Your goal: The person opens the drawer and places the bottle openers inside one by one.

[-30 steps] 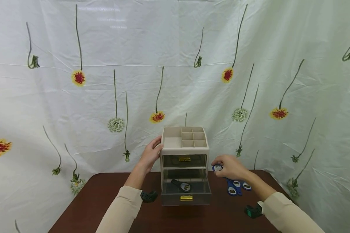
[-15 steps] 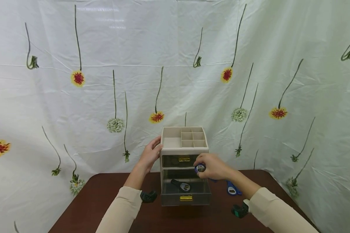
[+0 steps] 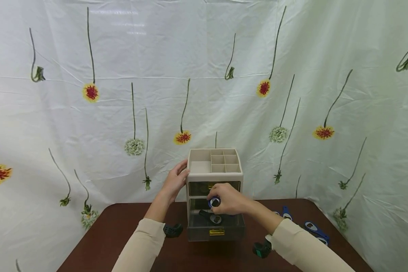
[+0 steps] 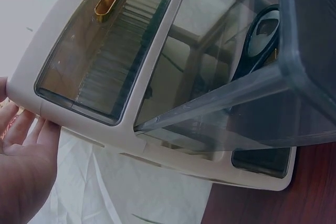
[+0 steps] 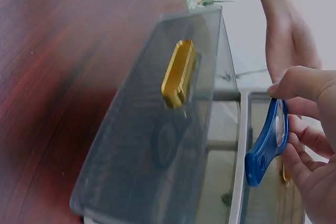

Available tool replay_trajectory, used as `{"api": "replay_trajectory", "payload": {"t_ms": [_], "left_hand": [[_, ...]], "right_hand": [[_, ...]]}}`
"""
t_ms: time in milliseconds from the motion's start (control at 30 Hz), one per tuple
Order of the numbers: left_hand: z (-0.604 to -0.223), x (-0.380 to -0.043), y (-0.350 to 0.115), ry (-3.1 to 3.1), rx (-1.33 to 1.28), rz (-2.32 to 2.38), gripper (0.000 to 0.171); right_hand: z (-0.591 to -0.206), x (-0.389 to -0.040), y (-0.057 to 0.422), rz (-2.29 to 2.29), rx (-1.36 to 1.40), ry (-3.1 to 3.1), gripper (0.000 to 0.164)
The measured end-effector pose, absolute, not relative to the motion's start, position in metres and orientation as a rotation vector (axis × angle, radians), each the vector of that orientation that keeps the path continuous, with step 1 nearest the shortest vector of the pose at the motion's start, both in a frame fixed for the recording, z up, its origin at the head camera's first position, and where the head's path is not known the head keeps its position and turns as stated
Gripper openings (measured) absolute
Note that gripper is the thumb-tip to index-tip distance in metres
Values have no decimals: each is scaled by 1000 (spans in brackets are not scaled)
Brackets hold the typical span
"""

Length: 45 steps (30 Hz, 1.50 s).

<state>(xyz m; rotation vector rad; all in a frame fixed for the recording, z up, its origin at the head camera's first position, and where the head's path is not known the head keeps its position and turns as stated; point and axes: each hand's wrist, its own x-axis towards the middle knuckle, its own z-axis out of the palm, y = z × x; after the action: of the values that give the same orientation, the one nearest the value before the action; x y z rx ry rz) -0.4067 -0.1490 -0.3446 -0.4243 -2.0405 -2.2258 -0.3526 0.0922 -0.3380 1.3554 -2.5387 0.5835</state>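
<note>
A beige organizer point(image 3: 215, 176) stands on the table, its lower smoky drawer point(image 3: 198, 234) pulled out. My left hand point(image 3: 173, 183) rests against the organizer's left side, fingers along the wall in the left wrist view. Between thumb and fingers my right hand point(image 3: 230, 199) pinches a blue bottle opener point(image 5: 268, 148) by its oval head, with the handle end free in the right wrist view. It hangs above the pulled-out drawer, in front of the organizer. Inside that drawer lies a dark bottle opener point(image 4: 261, 35) with a metal oval insert.
Several blue bottle openers, among them one nearer the organizer point(image 3: 286, 213) and one further right point(image 3: 311, 226), lie on the dark red table point(image 3: 122, 234). The upper drawer point(image 3: 198, 188) is pushed in. A flower-patterned curtain point(image 3: 163, 56) hangs behind.
My right hand has carried the blue bottle opener leftward from beside the organizer to over the pulled-out drawer. The left hand has stayed in place. More openers show where the right forearm was.
</note>
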Motion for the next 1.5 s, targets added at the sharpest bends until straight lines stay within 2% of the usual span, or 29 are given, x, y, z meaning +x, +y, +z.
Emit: {"api": "replay_trajectory", "payload": {"t_ms": [367,733,1500], "left_hand": [[-346,-411,-148,-2052,-420,-2204,54],[-345,-409,-148,-2038,-453,-2237,54],[-345,-409,-149,-2031,-447,-2241,55]], "right_hand": [[-345,-355,64,554,1299,-2587,27],[-351,-358,56,509,1238,-2568,30],[-344,-352,82,634,1205,-2571,30]]}}
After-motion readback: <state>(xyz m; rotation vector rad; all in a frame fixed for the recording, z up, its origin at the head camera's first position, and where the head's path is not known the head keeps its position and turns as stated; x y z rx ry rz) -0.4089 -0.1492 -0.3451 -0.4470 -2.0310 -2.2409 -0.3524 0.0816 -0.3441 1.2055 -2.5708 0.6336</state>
